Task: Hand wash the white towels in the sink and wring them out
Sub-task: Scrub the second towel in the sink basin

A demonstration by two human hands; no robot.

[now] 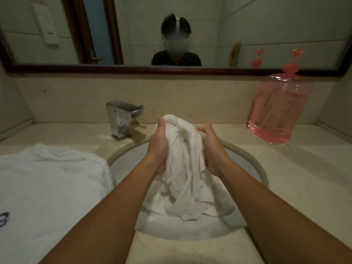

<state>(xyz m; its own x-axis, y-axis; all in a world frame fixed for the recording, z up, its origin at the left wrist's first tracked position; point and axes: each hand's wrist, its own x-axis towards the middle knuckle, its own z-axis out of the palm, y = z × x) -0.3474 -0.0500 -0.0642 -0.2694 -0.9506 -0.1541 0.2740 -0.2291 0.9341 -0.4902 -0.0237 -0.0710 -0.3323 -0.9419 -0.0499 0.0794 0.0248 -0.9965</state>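
A bunched white towel (pixel 183 164) is lifted above the round sink (pixel 255 164), its lower folds trailing down into the basin. My left hand (pixel 159 147) grips the towel's left side, thumb up at its top edge. My right hand (pixel 210 147) grips the right side, fingers curled into the cloth. A second white towel (pixel 49 187), larger and with a dark mark at its near left corner, lies heaped on the counter to the left of the sink.
A chrome faucet (pixel 122 119) stands behind the sink at the left, no water running from it. A clear pink bottle (pixel 276 109) with liquid sits on the beige counter (pixel 297 176) at the back right. A framed mirror (pixel 133 31) spans the wall.
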